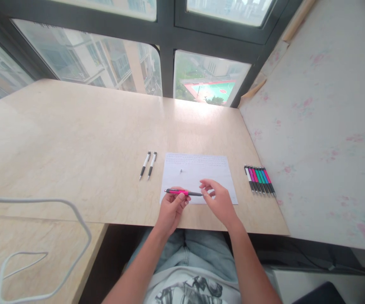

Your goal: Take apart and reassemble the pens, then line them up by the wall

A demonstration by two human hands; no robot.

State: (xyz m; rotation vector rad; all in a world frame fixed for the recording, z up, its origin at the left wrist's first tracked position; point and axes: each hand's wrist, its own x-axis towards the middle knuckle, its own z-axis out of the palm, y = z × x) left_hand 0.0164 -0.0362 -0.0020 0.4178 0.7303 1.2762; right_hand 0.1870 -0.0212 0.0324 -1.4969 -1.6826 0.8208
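My left hand (171,209) is closed on a pink pen (177,191) with a dark grip, held level over the sheet of paper (198,169). The pen's front end points right. At that end is my right hand (219,202), thumb tip close to the point, with the index finger raised apart from the thumb. Whether the thumb touches the pen I cannot tell. A tiny metallic piece (181,171) lies on the paper beyond my left hand.
Two white pens (147,165) with black grips lie left of the paper. A row of several coloured pens (260,180) sits near the floral wall (321,126). A white cable (84,228) loops over the lower left. Windows (166,46) border the table's far side.
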